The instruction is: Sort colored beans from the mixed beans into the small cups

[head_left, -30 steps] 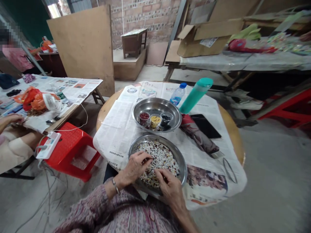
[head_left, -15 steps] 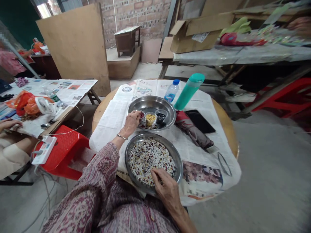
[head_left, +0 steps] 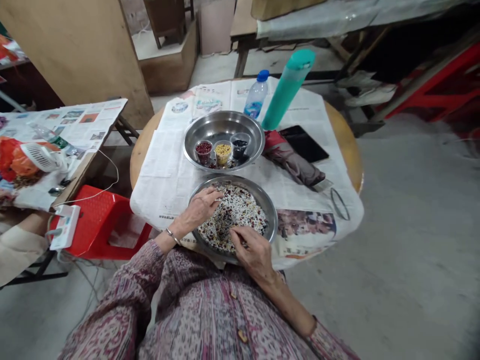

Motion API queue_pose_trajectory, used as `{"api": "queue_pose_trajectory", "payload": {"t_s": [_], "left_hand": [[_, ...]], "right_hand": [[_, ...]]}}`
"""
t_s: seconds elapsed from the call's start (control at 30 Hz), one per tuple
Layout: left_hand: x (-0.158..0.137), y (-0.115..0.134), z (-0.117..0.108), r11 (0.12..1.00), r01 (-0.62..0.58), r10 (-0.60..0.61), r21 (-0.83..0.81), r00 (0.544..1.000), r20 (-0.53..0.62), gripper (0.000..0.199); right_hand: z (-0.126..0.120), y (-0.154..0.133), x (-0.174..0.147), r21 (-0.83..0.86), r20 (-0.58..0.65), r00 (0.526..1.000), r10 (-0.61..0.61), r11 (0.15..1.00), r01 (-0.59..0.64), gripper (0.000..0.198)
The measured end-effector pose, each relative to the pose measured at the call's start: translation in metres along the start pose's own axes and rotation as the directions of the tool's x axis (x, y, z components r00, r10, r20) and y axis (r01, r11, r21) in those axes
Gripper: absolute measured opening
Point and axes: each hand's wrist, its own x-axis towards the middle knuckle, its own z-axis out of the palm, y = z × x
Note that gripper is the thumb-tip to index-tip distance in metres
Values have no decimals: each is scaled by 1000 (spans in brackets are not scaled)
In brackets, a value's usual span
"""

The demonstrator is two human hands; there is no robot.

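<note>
The near steel bowl [head_left: 273, 215] holds a mix of white grains [head_left: 242, 202] with dark red, yellow and black beans. Over its left side my left hand [head_left: 202, 209] hangs with fingers loosely stretched and slightly apart, nothing visible in them. My right hand [head_left: 255, 252] is at the bowl's near right side, thumb and fingertips pinched just above the grains; whatever they hold is too small to make out. Beyond stands a wider steel basin [head_left: 221, 122] with three clear cups inside: red beans [head_left: 203, 150], yellow beans [head_left: 222, 152] and black beans [head_left: 240, 145]. Loose beans lie near the cups.
Newspaper [head_left: 157, 165] covers the round table [head_left: 352, 150]. Behind the basin are a water bottle [head_left: 257, 95] and a teal bottle [head_left: 288, 90]. To the right lie a folded umbrella [head_left: 296, 162] and a black tablet [head_left: 305, 142]. A red stool [head_left: 101, 220] with a power strip [head_left: 65, 227] stands left.
My left hand has come back from the red bean cup in the basin to the near bowl. My right hand stays pinched over the grains. The view has tilted down.
</note>
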Motion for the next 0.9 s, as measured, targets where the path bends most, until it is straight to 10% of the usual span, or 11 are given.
{"api": "queue_pose_trajectory", "payload": {"t_s": [0.63, 0.9], "left_hand": [[34, 4, 32, 956, 22, -77, 292, 981, 177, 30], [23, 12, 21, 988, 145, -146, 52, 989, 22, 21]], "right_hand": [[1, 1, 0, -92, -12, 997, -80, 993, 79, 15], [0, 0, 1, -100, -23, 995, -100, 990, 97, 14]]}}
